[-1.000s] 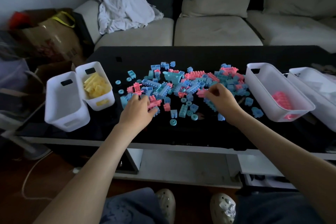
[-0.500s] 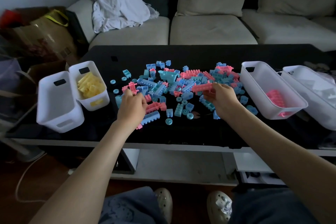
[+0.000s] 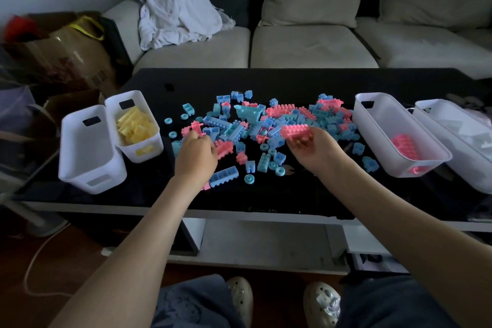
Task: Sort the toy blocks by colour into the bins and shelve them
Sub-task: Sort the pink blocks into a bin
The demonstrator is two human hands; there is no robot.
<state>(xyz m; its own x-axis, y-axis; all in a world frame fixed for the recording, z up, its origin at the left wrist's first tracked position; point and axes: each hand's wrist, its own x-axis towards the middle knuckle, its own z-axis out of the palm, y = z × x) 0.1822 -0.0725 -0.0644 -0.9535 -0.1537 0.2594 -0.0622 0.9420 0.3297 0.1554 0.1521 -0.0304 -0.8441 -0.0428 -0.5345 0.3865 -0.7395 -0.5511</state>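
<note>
1. The loose blocks [image 3: 266,125] are a big blue-and-pink jumble in the middle of the black surface [image 3: 292,82]. A few blue strays trail off toward the front edge.
2. The right hand [image 3: 316,146] is lifted just over the right side of the pile. Its thumb and fingers are pinching a chunky pink block [image 3: 295,132].
3. The left hand [image 3: 195,153] is knuckles-up at the left side of the pile, with the fingers curled down in among some pink pieces. Honestly can't tell if it's got hold of anything. A small pink bit [image 3: 206,187] pokes out from under the wrist.
4. A long blue block [image 3: 223,176] lies just beside the left wrist, toward the front edge.
5. At the left edge there are two white bins side by side, touching. One is the outer left bin [image 3: 90,152]. The other is the yellow bin [image 3: 149,112], which has a heap of yellow blocks [image 3: 135,128] in it.
6. At the right edge, the pink bin [image 3: 372,114] has pink blocks [image 3: 404,145] toward its near end. Right beside it is the outer right bin [image 3: 436,112], with pale stuff inside I can't make out.
7. Past the far edge there's a sofa [image 3: 306,42] with a crumpled white cloth [image 3: 175,16] on it.
</note>
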